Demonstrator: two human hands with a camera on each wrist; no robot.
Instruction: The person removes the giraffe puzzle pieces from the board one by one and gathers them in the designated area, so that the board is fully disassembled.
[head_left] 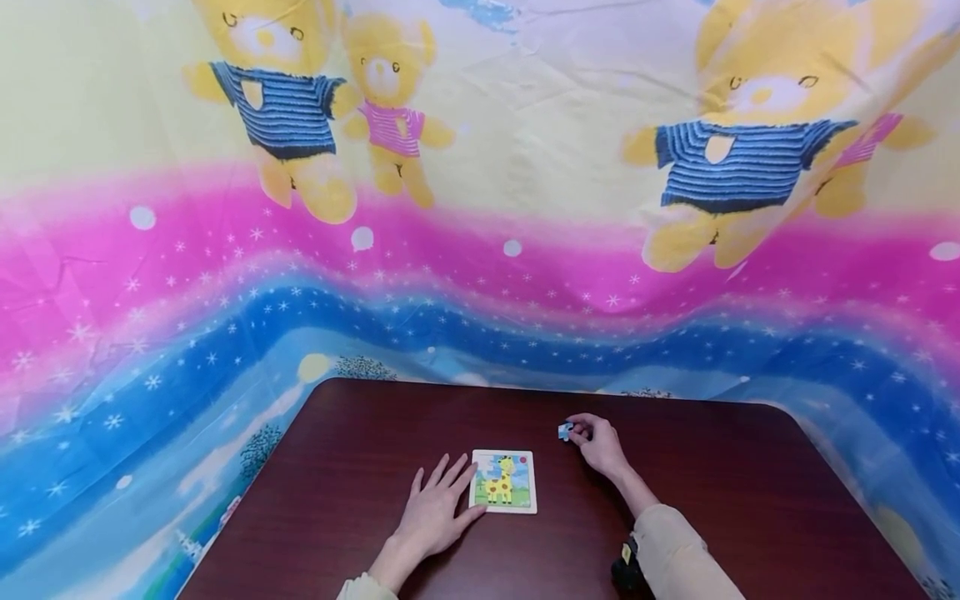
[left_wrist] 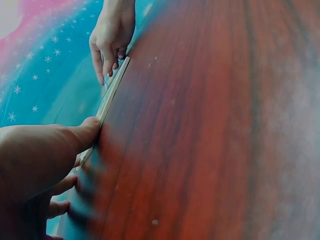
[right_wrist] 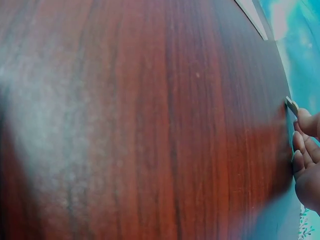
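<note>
A square giraffe jigsaw puzzle (head_left: 501, 481) with a pale frame lies flat on the table, a whitish patch showing at its upper left. My left hand (head_left: 433, 510) is spread at its left side, straight fingers touching the frame and the thumb by the lower left corner. In the left wrist view, the thumb (left_wrist: 86, 134) lies against the puzzle's edge. To the upper right of the puzzle, my right hand (head_left: 597, 446) pinches a small blue-and-white puzzle piece (head_left: 565, 431) between thumb and fingers. From the right wrist, the piece (right_wrist: 291, 106) shows nearly edge-on.
Everything rests on a dark red-brown wooden table (head_left: 360, 450) with rounded far corners. Behind it hangs a cloth (head_left: 480, 275) printed with bears and snowflakes. A black device (head_left: 628, 571) sits at the right sleeve.
</note>
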